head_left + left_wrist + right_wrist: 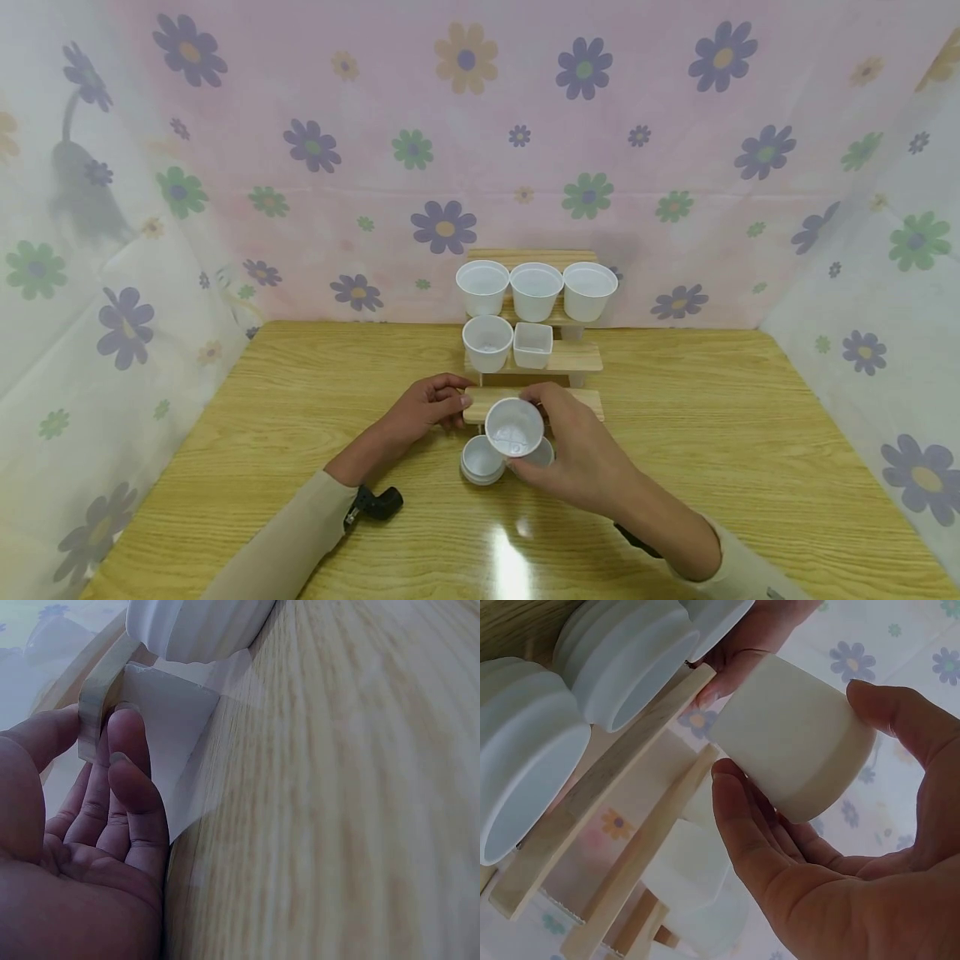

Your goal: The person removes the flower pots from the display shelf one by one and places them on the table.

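My right hand (pixel 581 458) grips a small white round pot (pixel 513 427) between thumb and fingers, mouth up, in front of the lowest step of a wooden tiered stand. In the right wrist view, the smooth side of this pot shows between the thumb and the fingers. At the stand's left end, my left hand (pixel 435 400) pinches the lowest plank (pixel 480 408); the left wrist view shows thumb and fingers on either side of the plank's end (pixel 91 712). Below the held pot, a ridged white pot (pixel 482 461) stands on the table, beside another pot (pixel 543 453) partly hidden by the right hand.
The top step carries three round white pots (pixel 536 293). On the middle step are a round pot (pixel 487 346) and a square pot (pixel 532 347). A flowered cloth (pixel 360 208) hangs behind the wood-grain table (pixel 315 358) and along its sides.
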Motion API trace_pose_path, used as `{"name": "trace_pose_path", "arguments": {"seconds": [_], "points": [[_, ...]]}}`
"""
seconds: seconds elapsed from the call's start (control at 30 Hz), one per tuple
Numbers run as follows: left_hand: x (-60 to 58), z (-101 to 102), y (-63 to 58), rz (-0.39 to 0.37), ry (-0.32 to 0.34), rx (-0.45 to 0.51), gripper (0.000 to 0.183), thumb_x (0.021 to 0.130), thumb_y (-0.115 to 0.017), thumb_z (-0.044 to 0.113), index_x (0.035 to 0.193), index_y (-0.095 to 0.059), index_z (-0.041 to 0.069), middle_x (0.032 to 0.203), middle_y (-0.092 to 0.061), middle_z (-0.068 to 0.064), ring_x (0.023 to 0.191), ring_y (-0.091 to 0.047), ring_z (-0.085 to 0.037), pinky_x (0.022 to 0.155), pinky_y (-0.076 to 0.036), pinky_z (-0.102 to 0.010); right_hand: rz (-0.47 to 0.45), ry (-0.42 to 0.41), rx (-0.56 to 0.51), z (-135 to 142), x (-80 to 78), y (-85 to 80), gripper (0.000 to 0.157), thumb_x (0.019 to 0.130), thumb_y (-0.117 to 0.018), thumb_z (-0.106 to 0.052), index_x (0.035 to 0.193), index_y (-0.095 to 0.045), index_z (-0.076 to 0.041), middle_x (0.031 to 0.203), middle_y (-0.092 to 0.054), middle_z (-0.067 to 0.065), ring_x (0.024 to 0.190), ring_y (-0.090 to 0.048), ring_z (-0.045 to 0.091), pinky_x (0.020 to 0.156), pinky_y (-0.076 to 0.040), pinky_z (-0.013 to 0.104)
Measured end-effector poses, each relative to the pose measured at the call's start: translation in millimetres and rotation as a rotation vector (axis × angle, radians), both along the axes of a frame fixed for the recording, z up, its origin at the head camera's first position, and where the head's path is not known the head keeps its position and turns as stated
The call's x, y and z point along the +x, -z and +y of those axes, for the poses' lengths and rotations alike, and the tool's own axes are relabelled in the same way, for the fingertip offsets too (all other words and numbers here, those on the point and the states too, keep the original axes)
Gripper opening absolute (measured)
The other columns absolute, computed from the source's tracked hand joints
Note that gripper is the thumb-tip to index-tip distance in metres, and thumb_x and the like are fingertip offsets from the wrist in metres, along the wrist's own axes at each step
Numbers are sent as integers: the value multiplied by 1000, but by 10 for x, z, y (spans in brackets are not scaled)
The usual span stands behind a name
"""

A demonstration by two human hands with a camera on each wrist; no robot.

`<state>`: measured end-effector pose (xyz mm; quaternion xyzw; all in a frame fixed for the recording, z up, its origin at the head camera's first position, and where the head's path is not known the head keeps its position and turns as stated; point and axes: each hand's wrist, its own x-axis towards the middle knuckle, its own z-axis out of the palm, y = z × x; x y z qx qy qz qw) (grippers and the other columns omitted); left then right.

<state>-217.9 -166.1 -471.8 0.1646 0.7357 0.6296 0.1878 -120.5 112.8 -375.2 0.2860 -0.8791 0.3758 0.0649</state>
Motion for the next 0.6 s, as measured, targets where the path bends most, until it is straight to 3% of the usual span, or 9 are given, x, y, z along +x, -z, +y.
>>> {"name": "trace_pose_path", "arguments": {"seconds": [0.27, 0.4, 0.6], "points": [[0, -3, 1, 5, 3, 2, 40, 108, -66, 23, 144, -61, 6, 89, -71, -6, 82, -69, -18, 72, -57, -30, 58, -23, 41, -30, 35, 37, 77, 74, -98, -19, 141, -61, -7, 124, -66, 2, 111, -65, 18, 93, -57, 40], [7, -1, -5, 6, 3, -5, 40, 108, -66, 24, 144, -60, 7, 90, -71, -6, 83, -68, -19, 73, -57, -31, 36, -34, 52, -52, 55, 43, 75, 74, -97, -20, 141, -64, -13, 122, -65, -1, 106, -66, 16, 88, -58, 37], [13, 4, -12, 2, -1, -11, 40, 108, -66, 25, 144, -60, 7, 90, -71, -6, 83, -68, -19, 73, -57, -30, -13, -50, 79, -76, 88, 44, 73, 74, -98, -23, 138, -64, -13, 124, -62, -3, 104, -65, 15, 86, -58, 36]]}}
